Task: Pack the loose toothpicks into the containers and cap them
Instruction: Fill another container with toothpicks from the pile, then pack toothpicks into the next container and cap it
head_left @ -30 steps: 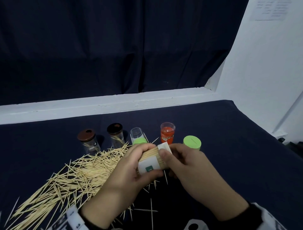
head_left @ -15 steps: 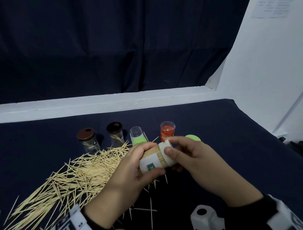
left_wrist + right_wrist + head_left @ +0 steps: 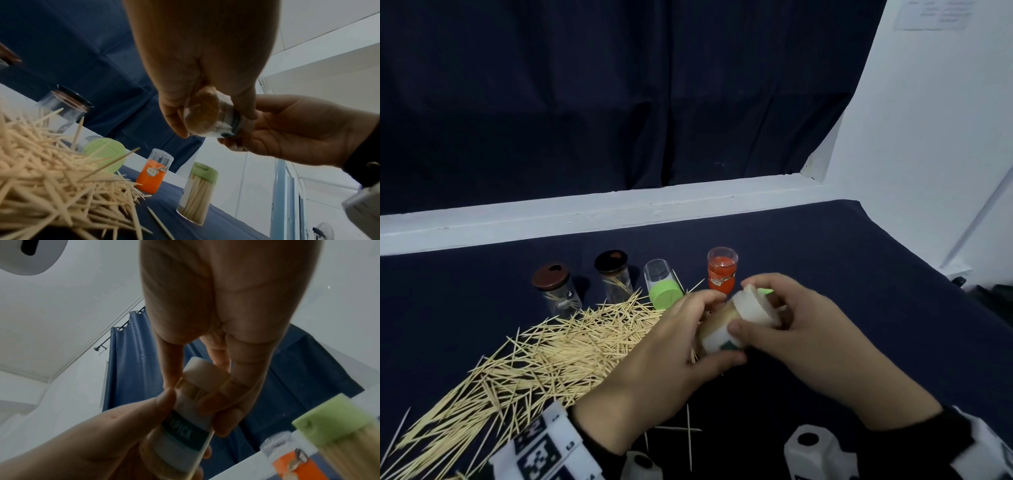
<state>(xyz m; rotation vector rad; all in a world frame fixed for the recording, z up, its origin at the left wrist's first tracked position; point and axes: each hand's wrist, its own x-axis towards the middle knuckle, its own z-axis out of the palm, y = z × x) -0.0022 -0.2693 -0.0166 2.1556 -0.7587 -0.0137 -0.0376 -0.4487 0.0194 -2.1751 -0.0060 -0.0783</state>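
Both hands were busy on one clear toothpick container (image 3: 717,337), held tilted in the air above the near middle of the desk (image 3: 825,260). Left hand (image 3: 671,353) wrapped the labelled body, presumably to steady it. Right hand (image 3: 801,329) had thumb and fingers curled round the white cap (image 3: 753,305), which sat on the mouth; whether fully seated, could not tell. Container packed tight with toothpicks, seen through its base from the left wrist view.

Loose toothpicks (image 3: 534,359) lay heaped toward the near left corner, so much packing seemed left. Toward the far edge stood a row: brown-lidded jar (image 3: 553,287), black-lidded jar (image 3: 613,277), a tipped clear container with green cap (image 3: 662,286), an orange container (image 3: 722,274). A green-capped full container (image 3: 196,193) stood upright beside the orange one, likely done.
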